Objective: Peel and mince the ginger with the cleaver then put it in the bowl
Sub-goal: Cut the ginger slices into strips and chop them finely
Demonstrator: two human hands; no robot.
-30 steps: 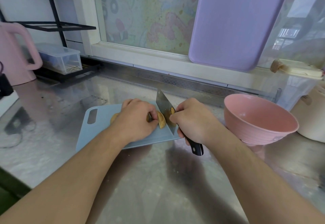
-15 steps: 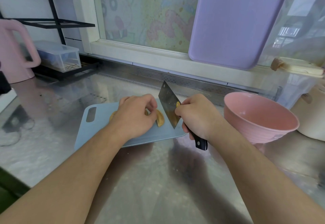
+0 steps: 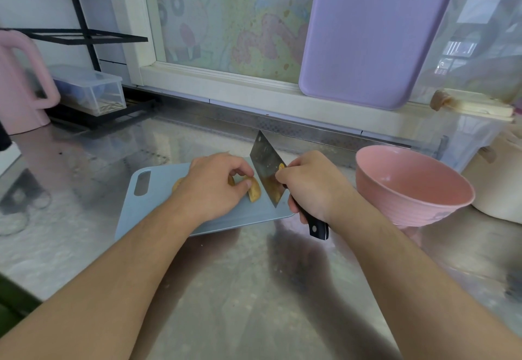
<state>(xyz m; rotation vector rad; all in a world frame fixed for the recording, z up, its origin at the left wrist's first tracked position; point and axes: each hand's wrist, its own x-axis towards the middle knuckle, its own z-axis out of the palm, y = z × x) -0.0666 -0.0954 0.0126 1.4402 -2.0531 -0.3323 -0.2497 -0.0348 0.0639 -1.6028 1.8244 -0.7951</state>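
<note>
left hand (image 3: 217, 183) is pinning the ginger (image 3: 253, 191) to the board (image 3: 158, 207), fingers curled over it. right hand (image 3: 313, 187) is gripping the cleaver (image 3: 267, 167) by its black handle, blade tilted, lower edge sitting just right of the ginger, with a small yellow piece sticking to the blade face. bowl (image 3: 412, 187) is standing on the surface (image 3: 254, 289), right of the board.

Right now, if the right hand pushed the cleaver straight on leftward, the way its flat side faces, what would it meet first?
Most likely the ginger, lying just left of the cleaver on the blue cutting board. The left hand pins it there, fingertips close behind. The depth between blade and ginger is unclear from this view.
</note>
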